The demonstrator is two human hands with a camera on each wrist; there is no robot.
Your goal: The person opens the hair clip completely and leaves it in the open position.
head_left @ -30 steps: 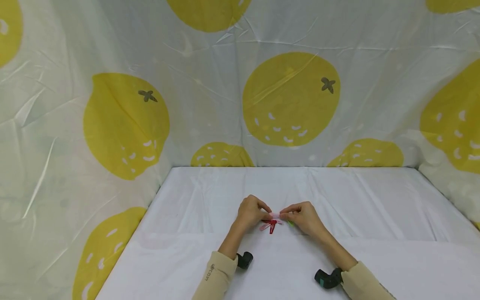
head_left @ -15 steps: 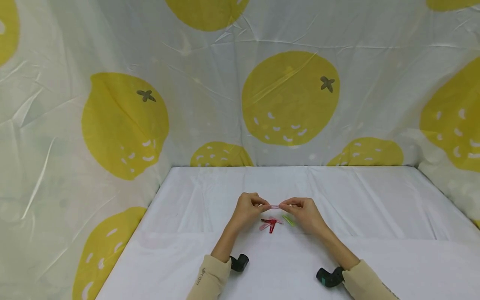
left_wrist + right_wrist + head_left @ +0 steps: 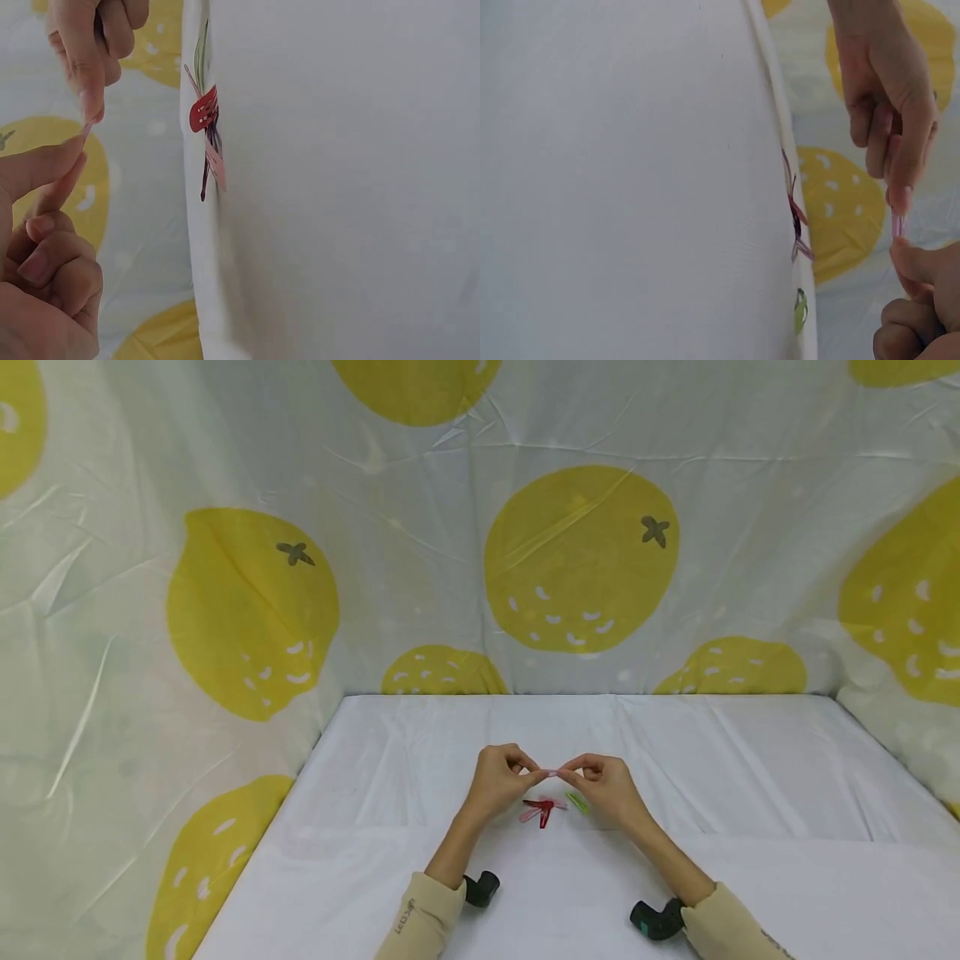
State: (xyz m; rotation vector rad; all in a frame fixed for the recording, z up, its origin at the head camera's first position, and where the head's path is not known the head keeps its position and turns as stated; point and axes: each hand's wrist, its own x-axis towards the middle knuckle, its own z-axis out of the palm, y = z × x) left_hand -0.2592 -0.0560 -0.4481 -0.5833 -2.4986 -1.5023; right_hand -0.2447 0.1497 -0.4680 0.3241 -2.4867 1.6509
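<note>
Between my two hands is a small pink hair clip (image 3: 552, 773), raised above the table. My left hand (image 3: 501, 779) pinches one end with thumb and index finger. The other end is pinched by the thumb and index finger of my right hand (image 3: 609, 785). Fingertips hide most of this clip; a short pink piece (image 3: 898, 225) shows in the right wrist view. Below lies a small cluster of clips, with a red hair clip (image 3: 204, 111) and a pale pink one (image 3: 216, 166). A green hair clip (image 3: 577, 802) lies just right of the cluster.
A white cloth (image 3: 420, 760) with creases covers the table. Behind and at the sides hangs a curtain (image 3: 405, 560) with yellow lemon prints. Black wrist-worn devices (image 3: 657, 919) stick out by both sleeves.
Both hands have risen from the cluster with the pink hair clip between them, uncovering the green clip. Over the last half second they have barely moved, and less of the held clip shows.
</note>
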